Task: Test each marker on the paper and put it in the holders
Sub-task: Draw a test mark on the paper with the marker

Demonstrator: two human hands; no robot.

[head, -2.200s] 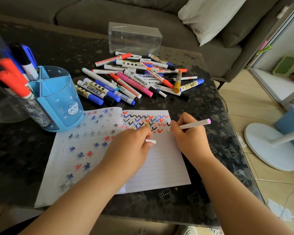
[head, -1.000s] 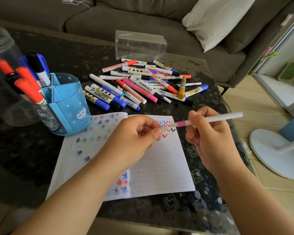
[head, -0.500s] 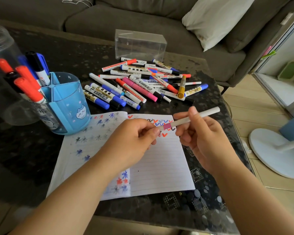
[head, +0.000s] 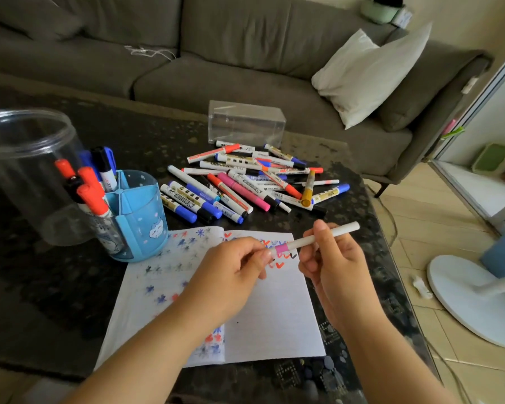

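Observation:
My right hand (head: pixel 331 263) holds a thin white marker with a pink band (head: pixel 312 239) above the paper (head: pixel 274 316). My left hand (head: pixel 231 275) pinches the marker's tip end, where its cap is; the cap itself is hidden by my fingers. The lined paper carries coloured ticks and star marks. A heap of loose markers (head: pixel 245 185) lies beyond the paper. At the left stand a blue divided holder (head: pixel 140 217) and a clear round holder (head: pixel 27 170), with red, black and blue markers between them.
A clear plastic box (head: pixel 245 123) stands behind the marker heap on the dark table (head: pixel 70 281). A grey sofa (head: pixel 216 53) with a white cushion lies beyond. The table's right edge drops to a wooden floor with a white fan base (head: pixel 473 298).
My right hand lifted the marker off the paper and turned it tip-first toward my left hand. The left hand's fingers have closed on the tip end with the cap.

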